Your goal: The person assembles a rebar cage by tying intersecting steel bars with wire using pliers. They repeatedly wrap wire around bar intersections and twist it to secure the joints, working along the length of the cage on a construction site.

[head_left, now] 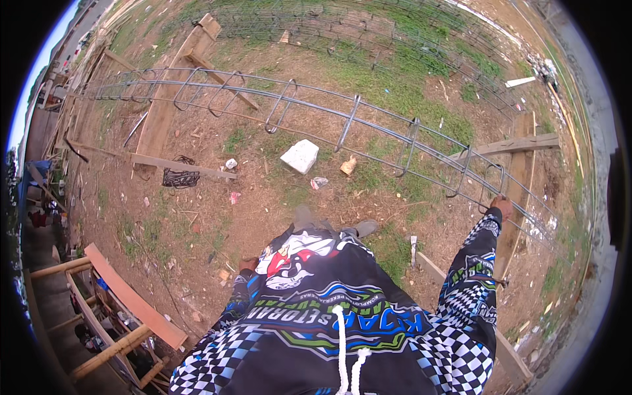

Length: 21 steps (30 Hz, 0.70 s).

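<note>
A long rebar cage (355,122) with square wire stirrups spaced along it stretches across in front of me, resting on wooden supports at left and right. Near its right end, my right hand (502,207) is closed round a bar of the cage, arm reaching out to the side. My left hand (249,263) hangs low by my body, away from the cage; its fingers are too small and partly hidden to make out. Stirrup wire (413,141) encircles the long bars a short way left of my right hand.
A wooden plank (161,112) bears the cage at left, another board (520,181) at right. On the dirt lie a white block (300,156) and a bundle of bent wire (180,178). More rebar cages (368,49) stand beyond. A timber frame (112,329) is at lower left.
</note>
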{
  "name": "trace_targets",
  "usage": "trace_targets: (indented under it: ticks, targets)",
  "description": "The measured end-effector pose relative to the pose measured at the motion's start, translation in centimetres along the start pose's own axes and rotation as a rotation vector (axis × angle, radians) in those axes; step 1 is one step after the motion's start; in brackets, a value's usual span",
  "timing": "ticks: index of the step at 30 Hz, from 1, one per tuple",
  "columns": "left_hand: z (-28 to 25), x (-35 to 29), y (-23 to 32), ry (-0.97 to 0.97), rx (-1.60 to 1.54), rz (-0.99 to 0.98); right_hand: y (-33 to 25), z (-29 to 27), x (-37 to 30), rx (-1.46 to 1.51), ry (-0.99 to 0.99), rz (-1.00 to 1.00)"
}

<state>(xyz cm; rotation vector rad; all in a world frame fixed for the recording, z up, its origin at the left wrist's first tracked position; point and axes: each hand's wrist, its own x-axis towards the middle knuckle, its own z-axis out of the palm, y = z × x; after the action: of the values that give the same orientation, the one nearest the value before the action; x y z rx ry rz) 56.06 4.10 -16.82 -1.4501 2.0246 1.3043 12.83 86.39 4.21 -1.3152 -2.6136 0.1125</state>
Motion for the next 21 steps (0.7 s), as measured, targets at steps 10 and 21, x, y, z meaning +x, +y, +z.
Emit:
trace_targets:
  ticks: [10,21]
  targets:
    - [1.2,-4.8,14.4,0.017,-0.217,-0.108,0.9,1.5,0.5,-0.026,-0.026,-0.104]
    - [-24.6,14.3,30.0,0.285,-0.867,0.264,10.6,10.4,-15.7,0.210,-0.086,0.564]
